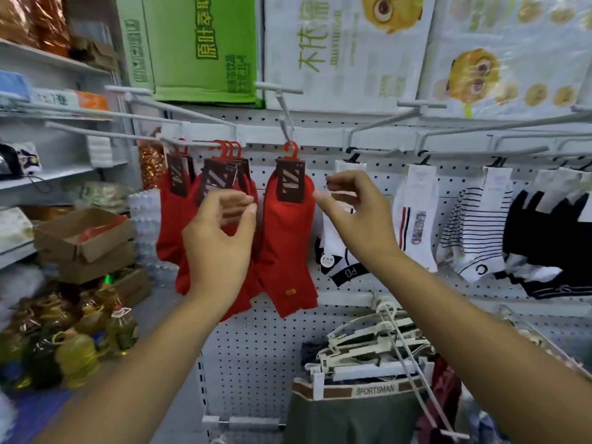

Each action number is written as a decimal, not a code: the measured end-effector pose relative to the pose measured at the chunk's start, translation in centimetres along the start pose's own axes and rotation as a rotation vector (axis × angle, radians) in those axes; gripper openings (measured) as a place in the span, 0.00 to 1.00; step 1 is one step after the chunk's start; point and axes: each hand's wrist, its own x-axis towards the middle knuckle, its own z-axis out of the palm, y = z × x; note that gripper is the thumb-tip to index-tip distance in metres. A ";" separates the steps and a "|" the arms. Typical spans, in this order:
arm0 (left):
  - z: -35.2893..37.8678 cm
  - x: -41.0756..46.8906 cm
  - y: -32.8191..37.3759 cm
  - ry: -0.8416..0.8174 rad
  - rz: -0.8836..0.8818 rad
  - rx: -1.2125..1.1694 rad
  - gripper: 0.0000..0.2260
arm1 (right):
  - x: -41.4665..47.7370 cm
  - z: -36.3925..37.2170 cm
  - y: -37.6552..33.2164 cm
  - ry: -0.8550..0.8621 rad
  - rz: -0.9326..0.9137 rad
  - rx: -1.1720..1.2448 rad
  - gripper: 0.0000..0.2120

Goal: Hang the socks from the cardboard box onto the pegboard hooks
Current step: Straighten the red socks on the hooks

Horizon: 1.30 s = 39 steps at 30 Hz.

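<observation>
Centre frame: red socks (285,238) hanging by a red hanger from a pegboard hook (286,123). Left hand (221,241) and right hand (355,216) either side, fingers loosely spread, holding nothing. Cardboard box (83,233) at left.

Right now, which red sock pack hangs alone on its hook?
The red sock pack between both hands, alone on the middle hook; the other red packs crowd the left hook.

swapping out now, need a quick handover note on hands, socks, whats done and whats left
Left hand: open, empty, in front of the red socks.
Right hand: open, empty, just right of the single red sock pair.
That pair hangs by its red hanger on the middle hook. More red pairs hang on the hook to its left.
Cardboard box on the left shelf still shows something red inside, likely more socks to hang.
</observation>
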 end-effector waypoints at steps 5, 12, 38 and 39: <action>-2.2 2.5 -0.8 0.215 0.018 0.321 0.21 | 1.7 4.4 -0.9 -0.142 0.072 -0.020 0.24; -2.6 7.7 -3.7 -0.198 -0.235 0.091 0.11 | 4.8 7.4 0.3 -0.023 0.181 0.022 0.19; 0.5 12.2 -6.8 -0.519 -0.534 -0.087 0.18 | 7.6 7.3 2.1 -0.148 0.360 -0.012 0.13; 0.5 12.3 -6.9 -0.547 -0.533 -0.069 0.21 | 7.4 7.3 2.1 -0.181 0.360 -0.032 0.14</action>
